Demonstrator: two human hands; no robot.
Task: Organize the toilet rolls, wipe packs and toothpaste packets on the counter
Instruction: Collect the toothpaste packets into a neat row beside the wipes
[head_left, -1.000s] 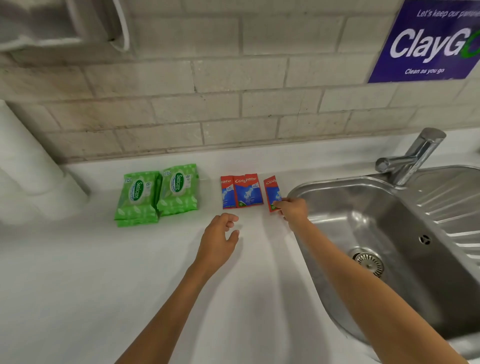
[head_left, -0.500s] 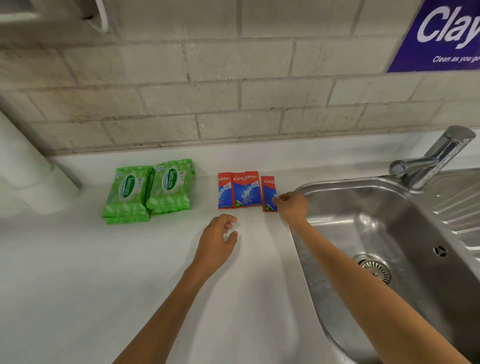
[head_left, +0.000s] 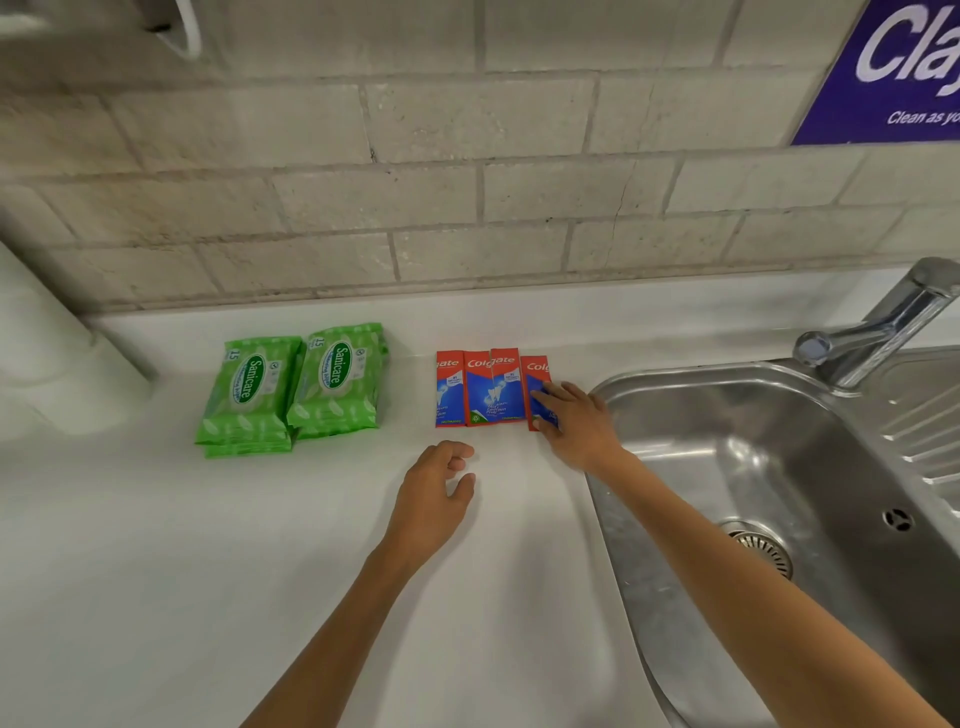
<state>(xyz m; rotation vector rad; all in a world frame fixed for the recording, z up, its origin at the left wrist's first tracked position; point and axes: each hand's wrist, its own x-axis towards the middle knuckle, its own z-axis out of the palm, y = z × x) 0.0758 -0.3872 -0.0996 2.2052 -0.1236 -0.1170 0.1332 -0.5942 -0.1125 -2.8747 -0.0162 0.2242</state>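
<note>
Right hand (head_left: 576, 423) flat, fingers spread on the rightmost toothpaste packet (head_left: 537, 387), pressing rather than gripping it. Left hand (head_left: 434, 496) loosely curled, holding nothing, hovering over the bench (head_left: 156, 571) just near of the packets. Toothpaste row (head_left: 480, 388) sits mid-bench, left of the sink (head_left: 779, 467); two wipe packs (head_left: 296, 387) side by side further left. Step looks like squaring the last packet into the row; next move likely needs a small leftward nudge to close it up. Toilet rolls (head_left: 47, 374) at far left, cut off and overexposed, count unclear. Packet's lower half hidden under fingers.
</note>
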